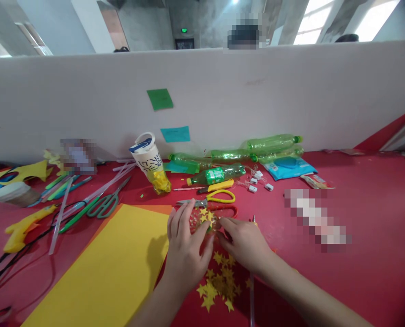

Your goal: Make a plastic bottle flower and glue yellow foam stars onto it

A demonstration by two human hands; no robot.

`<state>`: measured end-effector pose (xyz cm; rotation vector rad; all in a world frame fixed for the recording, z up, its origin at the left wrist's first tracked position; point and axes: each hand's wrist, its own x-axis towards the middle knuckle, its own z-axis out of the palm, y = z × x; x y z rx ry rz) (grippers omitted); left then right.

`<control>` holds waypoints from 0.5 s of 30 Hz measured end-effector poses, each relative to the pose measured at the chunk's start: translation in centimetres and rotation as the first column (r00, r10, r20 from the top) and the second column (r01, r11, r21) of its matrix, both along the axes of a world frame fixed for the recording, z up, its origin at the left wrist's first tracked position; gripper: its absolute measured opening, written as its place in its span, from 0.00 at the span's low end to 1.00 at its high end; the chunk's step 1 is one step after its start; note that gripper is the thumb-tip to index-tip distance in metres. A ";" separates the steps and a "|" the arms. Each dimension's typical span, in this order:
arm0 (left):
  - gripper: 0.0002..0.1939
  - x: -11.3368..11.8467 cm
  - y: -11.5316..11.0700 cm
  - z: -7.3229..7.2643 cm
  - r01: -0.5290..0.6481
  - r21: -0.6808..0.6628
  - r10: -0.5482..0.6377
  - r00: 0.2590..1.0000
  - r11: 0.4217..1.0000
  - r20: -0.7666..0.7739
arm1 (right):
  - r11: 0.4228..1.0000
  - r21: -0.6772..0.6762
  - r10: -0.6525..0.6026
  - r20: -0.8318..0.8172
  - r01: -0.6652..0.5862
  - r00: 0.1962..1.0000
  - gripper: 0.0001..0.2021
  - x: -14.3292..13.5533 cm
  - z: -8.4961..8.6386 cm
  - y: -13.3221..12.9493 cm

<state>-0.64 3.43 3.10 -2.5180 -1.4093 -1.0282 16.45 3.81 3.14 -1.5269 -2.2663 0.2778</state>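
My left hand [188, 245] curves round the near left side of a clear plastic piece [194, 219], its thumb resting at the front. Small yellow paper stars [206, 215] lie on or in that piece. At its right edge, my right hand [245, 240] is closed with the fingertips pinched together; whatever is between them is hidden. Just below both hands, a pile of loose yellow stars [222, 279] is spread on the red table. Behind the plastic piece lie yellow-handled scissors [221, 196] and a red-handled pair [227, 210].
Yellow paper sheets [110, 268] lie at left, near a yellow glue gun [27, 227] and grey scissors [107, 202]. A paper cup [147, 161] stands behind. Green bottles [229, 156], a yellow cutter [220, 185] and a blue packet [287, 168] sit before the white partition [222, 100].
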 end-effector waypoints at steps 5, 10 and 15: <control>0.17 -0.3 -0.2 0.2 0.008 -0.042 -0.006 0.999 0.999 0.042 | 1.000 0.017 0.000 0.011 0.000 1.000 0.03 0.1 0.0 0.0; 0.18 -1.5 -0.2 0.4 -0.037 -0.150 0.062 0.985 0.988 0.159 | 1.000 0.030 0.003 0.016 -0.004 1.000 0.05 0.1 0.0 0.1; 0.14 -2.6 0.1 0.0 -0.063 -0.272 0.132 0.961 0.960 0.243 | 0.999 0.042 -0.004 -0.005 0.004 1.000 0.06 0.4 0.8 0.1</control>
